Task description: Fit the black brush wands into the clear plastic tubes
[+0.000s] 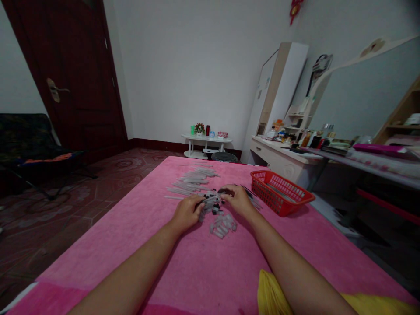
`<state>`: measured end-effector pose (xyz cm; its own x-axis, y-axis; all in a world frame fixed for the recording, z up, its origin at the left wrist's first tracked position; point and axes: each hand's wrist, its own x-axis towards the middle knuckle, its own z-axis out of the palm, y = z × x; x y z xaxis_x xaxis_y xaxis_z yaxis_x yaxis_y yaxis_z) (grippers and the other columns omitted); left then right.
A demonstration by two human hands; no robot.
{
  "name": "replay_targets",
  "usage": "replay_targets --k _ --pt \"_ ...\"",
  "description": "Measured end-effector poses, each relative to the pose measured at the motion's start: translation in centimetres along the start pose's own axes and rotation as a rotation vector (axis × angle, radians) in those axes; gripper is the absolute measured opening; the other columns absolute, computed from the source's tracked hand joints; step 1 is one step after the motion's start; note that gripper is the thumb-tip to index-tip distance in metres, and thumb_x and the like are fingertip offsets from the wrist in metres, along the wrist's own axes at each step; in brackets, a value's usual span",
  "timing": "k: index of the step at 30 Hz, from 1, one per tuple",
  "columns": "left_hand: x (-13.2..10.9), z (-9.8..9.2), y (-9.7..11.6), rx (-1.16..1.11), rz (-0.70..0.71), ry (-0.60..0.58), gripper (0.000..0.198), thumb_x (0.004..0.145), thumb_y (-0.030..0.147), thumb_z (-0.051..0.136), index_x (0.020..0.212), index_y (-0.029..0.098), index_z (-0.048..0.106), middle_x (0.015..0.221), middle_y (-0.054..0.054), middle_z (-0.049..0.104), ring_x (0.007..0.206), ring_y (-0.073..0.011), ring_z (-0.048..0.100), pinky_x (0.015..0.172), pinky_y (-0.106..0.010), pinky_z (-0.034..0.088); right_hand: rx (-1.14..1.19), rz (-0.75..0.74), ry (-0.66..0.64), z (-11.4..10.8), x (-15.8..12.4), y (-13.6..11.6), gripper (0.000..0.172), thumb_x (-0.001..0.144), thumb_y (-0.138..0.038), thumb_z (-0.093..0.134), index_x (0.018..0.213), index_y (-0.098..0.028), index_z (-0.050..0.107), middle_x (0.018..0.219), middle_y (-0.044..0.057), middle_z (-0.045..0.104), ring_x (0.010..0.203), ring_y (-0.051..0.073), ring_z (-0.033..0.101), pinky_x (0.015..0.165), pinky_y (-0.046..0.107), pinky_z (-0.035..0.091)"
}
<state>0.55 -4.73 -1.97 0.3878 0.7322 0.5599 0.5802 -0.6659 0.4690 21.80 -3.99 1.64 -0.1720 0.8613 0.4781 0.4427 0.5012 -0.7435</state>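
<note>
Both hands are over a pile of small clear and black pieces (215, 207) on a pink cloth. My left hand (188, 213) is closed at the pile's left side, its fingertips on a thin pale tube (210, 198). The tube's other end reaches my right hand (236, 199), whose fingers are pinched round it at the pile's right side. Long translucent tubes (193, 179) lie in a loose stack beyond my left hand. Nearer to me, short clear caps (223, 226) form a small heap. Dark thin sticks (252, 196) lie just right of my right hand, partly hidden by it.
A red plastic basket (281, 192) with thin items inside stands at the right of the pink-covered table (131, 245). Yellow cloth (271, 293) lies at the near right edge. Beyond are a low white stand (206, 139), a dresser (285, 153) and, left, a folding chair (26, 140).
</note>
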Motion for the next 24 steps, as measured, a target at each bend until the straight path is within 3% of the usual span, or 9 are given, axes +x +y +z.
replay_targets --k 8,14,18,24 --pt "0.2 -0.4 0.3 -0.180 -0.065 -0.067 0.031 0.089 0.030 0.042 0.092 0.017 0.071 0.084 -0.005 0.071 0.075 -0.0181 0.062 0.069 -0.026 0.044 -0.016 -0.039 0.012 0.2 -0.2 -1.0 0.019 0.069 -0.011 0.058 0.080 -0.017 0.072 0.077 0.004 0.069 0.071 0.015 0.059 0.067 0.025 0.043" --pt "0.2 0.0 0.0 -0.291 -0.139 -0.096 0.036 0.089 0.034 0.042 0.072 0.012 0.065 0.062 -0.001 0.060 0.059 -0.0139 0.053 0.055 -0.022 0.036 -0.046 -0.060 -0.026 0.1 -0.2 -1.4 0.019 0.070 -0.012 0.058 0.081 -0.017 0.072 0.077 0.003 0.069 0.071 0.016 0.060 0.066 0.025 0.043" --pt "0.2 -0.1 0.1 -0.313 -0.123 -0.110 0.035 0.088 0.033 0.042 0.077 0.012 0.068 0.066 -0.002 0.063 0.061 -0.0142 0.054 0.057 -0.023 0.038 -0.077 -0.070 -0.082 0.3 -0.2 -1.4 0.020 0.069 -0.012 0.059 0.082 -0.018 0.073 0.076 0.003 0.070 0.070 0.016 0.061 0.066 0.025 0.044" --pt "0.0 -0.2 0.2 -0.282 -0.093 -0.037 0.030 0.086 0.028 0.046 0.087 0.015 0.072 0.076 -0.004 0.070 0.067 -0.0166 0.060 0.064 -0.025 0.043 -0.127 -0.081 -0.071 0.6 -0.2 -1.3 0.021 0.068 -0.010 0.058 0.080 -0.020 0.073 0.076 0.003 0.071 0.072 0.018 0.062 0.069 0.026 0.044"
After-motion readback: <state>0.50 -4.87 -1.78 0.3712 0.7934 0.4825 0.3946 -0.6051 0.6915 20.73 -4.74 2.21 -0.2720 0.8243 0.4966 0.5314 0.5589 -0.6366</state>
